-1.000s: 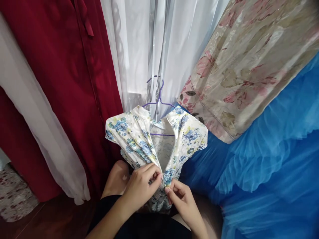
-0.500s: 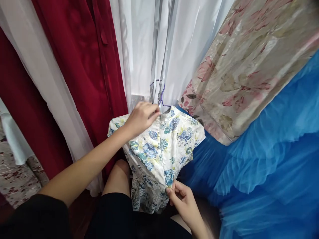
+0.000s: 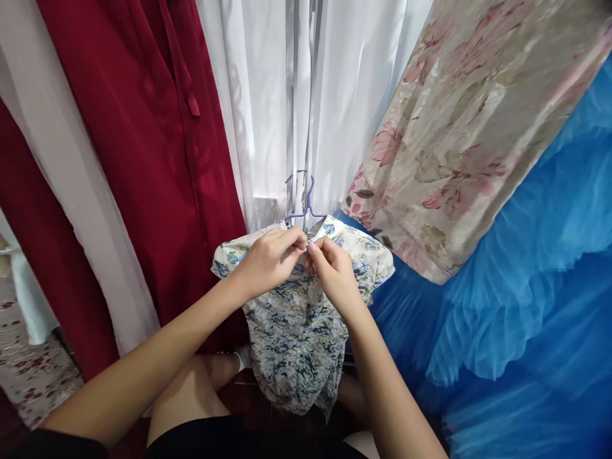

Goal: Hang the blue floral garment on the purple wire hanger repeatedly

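Note:
A small white dress with blue flowers (image 3: 296,331) hangs on a purple wire hanger (image 3: 306,191) in front of me. Both my hands meet at its neckline. My left hand (image 3: 270,261) pinches the fabric at the top of the closed back seam. Facing it, my right hand (image 3: 332,271) pinches the same spot, fingertips almost touching the left ones. What lies between the fingertips is too small to make out. My bare knees show below the dress.
A dark red garment (image 3: 143,159) and a sheer white one (image 3: 71,178) hang at the left. White curtain (image 3: 268,95) behind the hanger. A beige rose-print fabric (image 3: 468,121) and blue tulle (image 3: 526,299) fill the right side.
The back opening of the dress was closed from waist to neck. My left hand rose to the neckline first; my right hand then left the waist and joined it there.

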The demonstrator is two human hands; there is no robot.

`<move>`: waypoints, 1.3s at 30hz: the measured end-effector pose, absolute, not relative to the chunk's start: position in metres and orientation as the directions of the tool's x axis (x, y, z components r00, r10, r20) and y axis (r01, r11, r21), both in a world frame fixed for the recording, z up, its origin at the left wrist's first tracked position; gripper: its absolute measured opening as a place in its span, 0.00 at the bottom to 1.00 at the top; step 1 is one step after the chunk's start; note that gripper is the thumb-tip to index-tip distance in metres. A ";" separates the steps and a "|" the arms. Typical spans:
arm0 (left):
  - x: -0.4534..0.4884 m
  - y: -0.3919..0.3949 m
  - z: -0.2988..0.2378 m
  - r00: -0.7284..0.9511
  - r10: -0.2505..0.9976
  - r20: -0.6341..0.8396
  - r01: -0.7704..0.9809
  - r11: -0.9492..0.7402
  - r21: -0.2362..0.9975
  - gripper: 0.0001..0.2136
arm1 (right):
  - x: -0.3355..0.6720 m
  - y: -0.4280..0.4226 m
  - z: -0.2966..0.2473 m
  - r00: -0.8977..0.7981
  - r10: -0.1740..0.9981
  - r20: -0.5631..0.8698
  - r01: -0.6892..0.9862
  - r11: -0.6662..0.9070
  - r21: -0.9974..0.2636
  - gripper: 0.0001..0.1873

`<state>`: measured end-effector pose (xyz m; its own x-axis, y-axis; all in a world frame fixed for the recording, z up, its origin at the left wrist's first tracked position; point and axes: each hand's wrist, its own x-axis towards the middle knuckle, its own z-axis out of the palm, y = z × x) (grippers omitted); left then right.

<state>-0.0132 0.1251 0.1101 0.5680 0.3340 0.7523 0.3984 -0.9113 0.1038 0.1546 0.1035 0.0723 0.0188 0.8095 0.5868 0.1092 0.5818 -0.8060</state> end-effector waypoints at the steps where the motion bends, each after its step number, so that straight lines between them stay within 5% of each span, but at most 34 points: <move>1: -0.013 0.123 0.110 0.546 0.347 0.763 0.406 -0.906 0.121 0.06 | 0.152 0.106 0.071 0.029 0.796 0.605 0.135 0.596 -0.791 0.15; 5: -0.014 0.133 0.115 0.374 0.350 0.859 0.447 -0.879 0.164 0.09 | 0.152 0.114 0.049 0.059 0.783 0.619 0.347 0.565 -0.748 0.14; 9: -0.046 0.184 0.120 -0.092 0.336 0.937 0.382 -0.858 0.345 0.10 | 0.159 0.119 0.019 0.050 0.829 0.557 0.413 0.491 -0.767 0.14; 15: -0.116 0.242 0.056 -0.538 0.638 0.551 0.008 -0.649 0.760 0.16 | 0.149 0.100 0.012 -0.019 0.866 0.500 0.345 0.475 -0.809 0.12; 18: -0.122 0.233 0.004 -0.579 0.669 0.466 -0.022 -0.584 0.811 0.17 | 0.142 0.092 0.010 -0.033 0.887 0.460 0.279 0.451 -0.848 0.12; 25: -0.074 0.165 -0.076 -0.461 0.778 0.425 -0.062 -0.507 0.860 0.15 | 0.184 0.060 -0.058 0.327 0.901 0.285 0.005 0.300 -0.954 0.19; 31: -0.014 0.105 -0.043 -0.133 0.816 0.562 -0.015 -0.569 0.822 0.10 | 0.202 0.013 -0.108 0.701 0.671 0.242 0.148 0.195 -0.970 0.16; 36: 0.025 0.075 -0.002 0.325 0.654 0.683 0.036 -0.731 0.682 0.06 | 0.162 0.011 -0.074 0.221 0.906 0.361 0.158 0.332 -0.930 0.22; 39: 0.031 0.070 -0.001 0.396 0.708 0.585 -0.002 -0.636 0.771 0.03 | 0.154 0.014 -0.053 0.045 0.944 0.328 0.104 0.322 -0.941 0.17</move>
